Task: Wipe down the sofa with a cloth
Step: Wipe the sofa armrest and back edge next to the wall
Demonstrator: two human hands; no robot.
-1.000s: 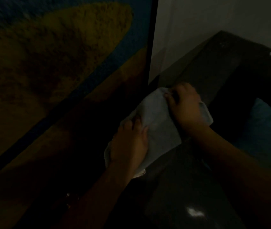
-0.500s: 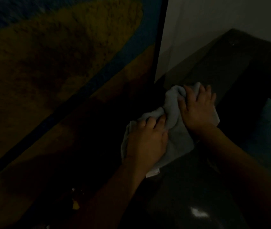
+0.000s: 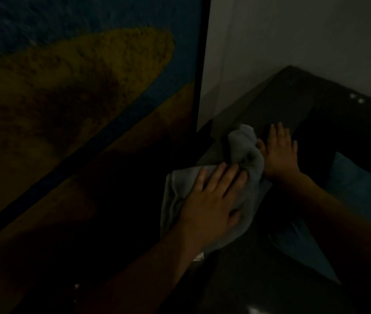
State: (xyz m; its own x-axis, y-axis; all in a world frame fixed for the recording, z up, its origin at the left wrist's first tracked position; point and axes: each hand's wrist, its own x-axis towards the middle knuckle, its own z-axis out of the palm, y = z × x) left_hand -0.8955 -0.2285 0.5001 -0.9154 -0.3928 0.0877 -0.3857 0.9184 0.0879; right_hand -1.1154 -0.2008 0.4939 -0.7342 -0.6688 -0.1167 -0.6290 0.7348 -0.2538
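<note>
In dim light a grey cloth (image 3: pixel 245 155) lies on the dark top of the sofa (image 3: pixel 277 105), beside a framed picture (image 3: pixel 78 87) against the wall. The left hand (image 3: pixel 211 200) rests flat on the cloth's near part, fingers spread. The right hand (image 3: pixel 278 152) lies flat just right of the bunched far end, fingers apart, thumb touching it. A blue cushion (image 3: pixel 359 184) sits right.
</note>
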